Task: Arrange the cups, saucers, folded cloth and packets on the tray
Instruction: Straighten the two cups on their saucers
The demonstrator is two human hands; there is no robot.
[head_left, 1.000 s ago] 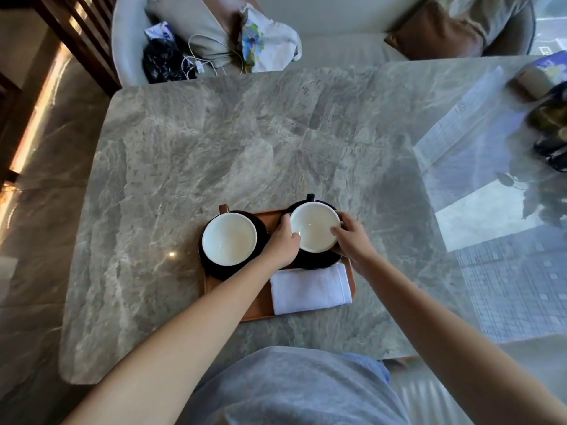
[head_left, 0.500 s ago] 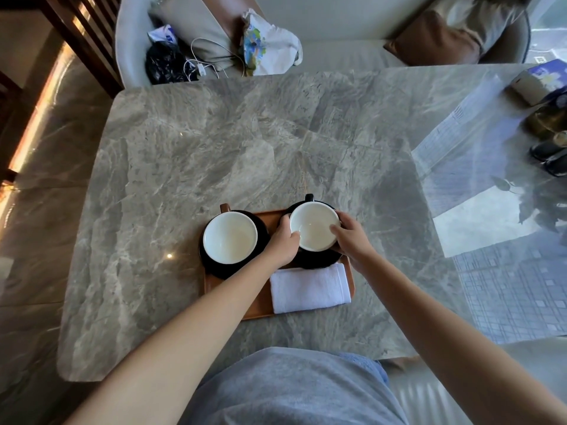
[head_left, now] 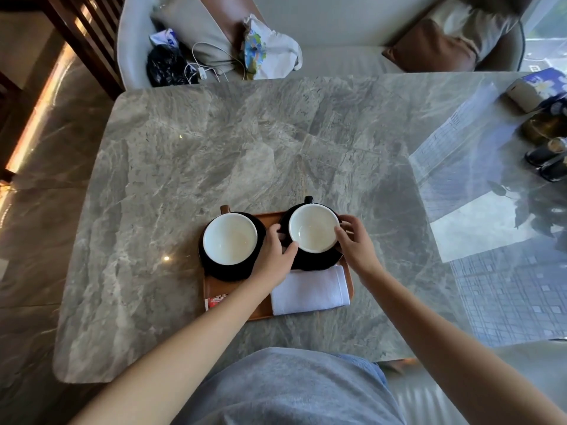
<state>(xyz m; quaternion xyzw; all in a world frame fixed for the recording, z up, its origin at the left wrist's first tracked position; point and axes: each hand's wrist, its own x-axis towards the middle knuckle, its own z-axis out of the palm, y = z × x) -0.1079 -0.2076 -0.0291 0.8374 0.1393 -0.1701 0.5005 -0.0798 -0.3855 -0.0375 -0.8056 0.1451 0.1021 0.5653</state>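
The left hand (head_left: 274, 254) and right hand (head_left: 357, 245) clasp the white cup (head_left: 314, 228) between them, fingers curled against its rim. It sits on a black saucer (head_left: 320, 261). Just nearer than the hands lies the folded cloth (head_left: 310, 291), and left of them stands the second cup (head_left: 230, 237), all on the tray (head_left: 260, 312).

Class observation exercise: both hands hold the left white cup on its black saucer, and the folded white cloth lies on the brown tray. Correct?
No: the head view shows the left hand and right hand holding the right white cup on its black saucer. The rest stands.
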